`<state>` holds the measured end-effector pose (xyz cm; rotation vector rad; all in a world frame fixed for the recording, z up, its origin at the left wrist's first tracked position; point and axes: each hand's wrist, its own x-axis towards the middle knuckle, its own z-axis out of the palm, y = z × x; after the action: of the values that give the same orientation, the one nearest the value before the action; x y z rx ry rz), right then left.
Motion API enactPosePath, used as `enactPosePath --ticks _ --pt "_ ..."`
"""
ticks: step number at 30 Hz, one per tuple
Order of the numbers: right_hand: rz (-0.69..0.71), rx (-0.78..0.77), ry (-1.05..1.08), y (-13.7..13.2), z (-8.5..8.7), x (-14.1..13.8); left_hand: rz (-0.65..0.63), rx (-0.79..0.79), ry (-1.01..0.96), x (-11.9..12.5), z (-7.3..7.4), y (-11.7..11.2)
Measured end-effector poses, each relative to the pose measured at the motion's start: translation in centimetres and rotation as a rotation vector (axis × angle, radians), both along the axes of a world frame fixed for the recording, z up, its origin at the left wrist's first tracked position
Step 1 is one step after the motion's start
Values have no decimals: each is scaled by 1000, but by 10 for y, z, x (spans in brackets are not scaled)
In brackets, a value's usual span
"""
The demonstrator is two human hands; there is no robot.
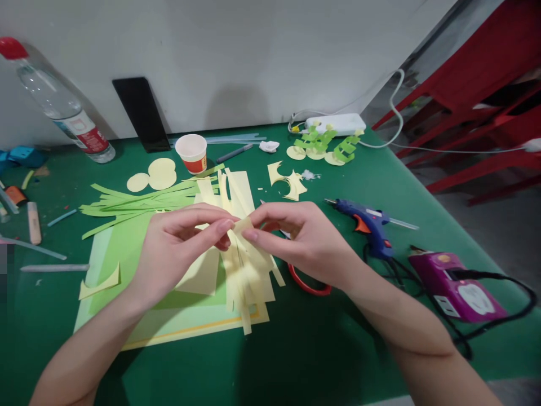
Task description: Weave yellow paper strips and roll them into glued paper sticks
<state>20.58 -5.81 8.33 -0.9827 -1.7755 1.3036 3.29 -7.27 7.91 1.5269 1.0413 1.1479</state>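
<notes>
Between my two hands is a small pale yellow piece of paper [243,226]. My right hand [306,239] pinches its right side between thumb and forefinger. At its left edge my left hand [180,239] is closed in a pinch, thumb against fingers. Under both hands lie pale yellow paper strips [249,276], heaped over sheets of green paper [127,254]. Green paper strips [122,203] spread out behind my left hand. Red-handled scissors [310,287] lie partly hidden beneath my right hand.
A blue glue gun [374,223] and a purple box with a black cord [456,287] lie at right. Behind are a paper cup [192,153], yellow paper discs [162,173], curled green paper pieces [319,141] and a white power strip [338,122]. A bottle [71,107] stands at left.
</notes>
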Motion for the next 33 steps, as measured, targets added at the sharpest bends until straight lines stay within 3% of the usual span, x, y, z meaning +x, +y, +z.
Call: enactPosePath --ticks 8,16,33 --pt "-29 63 -23 -2 0 0 22 -8 95 0 3 -1" --pt "-19 159 -59 -4 -2 -1 110 127 261 3 3 -4" --pt "-37 397 -118 -7 -3 0 95 122 276 2 6 -5"
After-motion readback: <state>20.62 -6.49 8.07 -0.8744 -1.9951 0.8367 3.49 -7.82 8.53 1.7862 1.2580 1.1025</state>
